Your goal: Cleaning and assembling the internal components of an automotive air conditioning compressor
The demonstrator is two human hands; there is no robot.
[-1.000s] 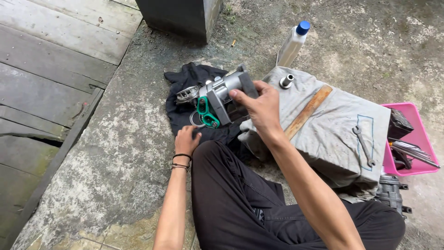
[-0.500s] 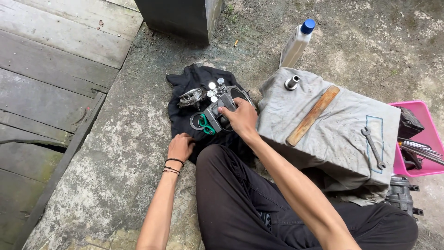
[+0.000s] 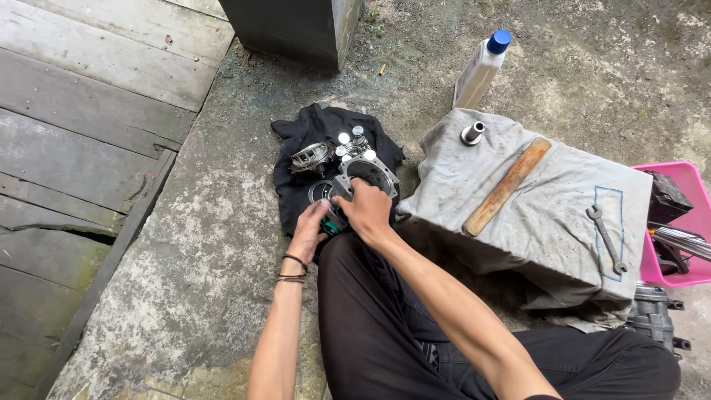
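I see my right hand (image 3: 364, 210) closed on the metal cylinder block (image 3: 368, 175)'s six o'clock edge; left hand (image 3: 309, 231) grips beside it; heavy, rigid, probably oily.

Head view: soft, even daylight, no hard shadows.

Diffuse light fills the scene; only faint shade lies under the fingers (image 3: 354, 194) and beside the cloth-draped block (image 3: 533, 215) to their right. Small bright glints mark the metal caps (image 3: 348, 141) just beyond the fingers. Focus is sharp throughout; plank lines far left of the fingers bow slightly with wide-angle distortion.
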